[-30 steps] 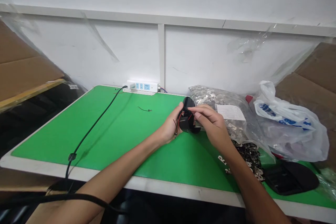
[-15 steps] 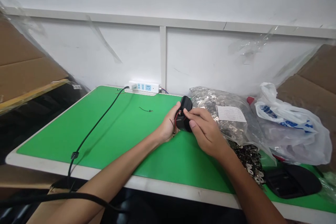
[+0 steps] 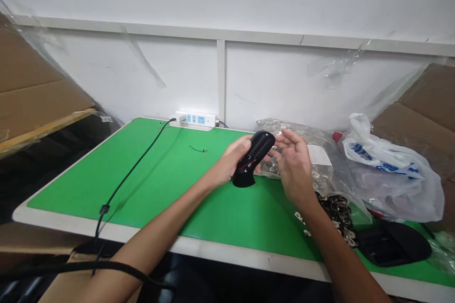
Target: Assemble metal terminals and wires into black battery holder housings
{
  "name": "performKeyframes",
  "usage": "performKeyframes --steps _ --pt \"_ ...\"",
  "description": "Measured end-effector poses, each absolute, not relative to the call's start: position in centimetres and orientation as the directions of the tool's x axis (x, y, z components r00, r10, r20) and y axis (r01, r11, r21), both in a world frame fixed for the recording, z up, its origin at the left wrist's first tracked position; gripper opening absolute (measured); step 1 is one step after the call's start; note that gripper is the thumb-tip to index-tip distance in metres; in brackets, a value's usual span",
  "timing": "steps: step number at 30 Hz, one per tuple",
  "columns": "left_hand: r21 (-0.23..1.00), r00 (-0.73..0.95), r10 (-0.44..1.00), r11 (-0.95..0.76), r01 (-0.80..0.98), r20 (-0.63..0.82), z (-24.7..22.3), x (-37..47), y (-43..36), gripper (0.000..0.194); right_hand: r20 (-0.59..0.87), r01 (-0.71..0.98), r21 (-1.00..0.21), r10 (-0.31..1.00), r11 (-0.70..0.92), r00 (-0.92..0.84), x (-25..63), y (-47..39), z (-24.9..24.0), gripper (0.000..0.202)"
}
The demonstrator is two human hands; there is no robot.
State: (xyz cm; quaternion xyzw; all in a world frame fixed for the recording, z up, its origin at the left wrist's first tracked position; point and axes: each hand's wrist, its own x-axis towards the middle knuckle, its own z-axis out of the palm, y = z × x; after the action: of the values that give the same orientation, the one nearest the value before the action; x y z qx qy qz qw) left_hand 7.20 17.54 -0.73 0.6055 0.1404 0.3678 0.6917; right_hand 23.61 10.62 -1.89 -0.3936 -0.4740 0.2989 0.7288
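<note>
A glossy black, curved plastic housing (image 3: 259, 147) is held tilted above the green tabletop, with a strip of red wire showing at its bend. My left hand (image 3: 234, 157) grips it from the left, thumb on top. Just to its right, my right hand (image 3: 294, 163) is open, palm turned toward the housing and fingers apart; whether a fingertip touches it is hard to tell. Behind that hand lies a clear plastic bag (image 3: 322, 175) of small metal plates with a white label. A heap of loose metal plates (image 3: 334, 210) spills out below the bag.
A white power strip (image 3: 197, 119) stands against the wall, with a black cable (image 3: 137, 161) running from it across the green table (image 3: 142, 189). A short wire piece (image 3: 198, 149) lies mid-table. At right are a white carrier bag (image 3: 394, 180) and a flat black part (image 3: 394, 244).
The housing has been turned over and tilted to the right in my left hand. My right hand has let go of it, moved right and opened.
</note>
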Motion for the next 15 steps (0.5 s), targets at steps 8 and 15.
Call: performKeyframes --steps 8,15 --pt "0.362 0.663 0.082 -0.884 -0.296 0.744 -2.2 7.7 16.9 0.044 -0.095 -0.519 -0.845 0.991 -0.130 -0.094 22.2 10.3 -1.0 0.073" --pt "0.182 0.696 0.104 -0.982 -0.040 0.711 -2.1 7.5 17.2 0.045 0.115 -0.517 -0.842 0.987 0.156 0.112 21.6 10.4 -1.5 0.064"
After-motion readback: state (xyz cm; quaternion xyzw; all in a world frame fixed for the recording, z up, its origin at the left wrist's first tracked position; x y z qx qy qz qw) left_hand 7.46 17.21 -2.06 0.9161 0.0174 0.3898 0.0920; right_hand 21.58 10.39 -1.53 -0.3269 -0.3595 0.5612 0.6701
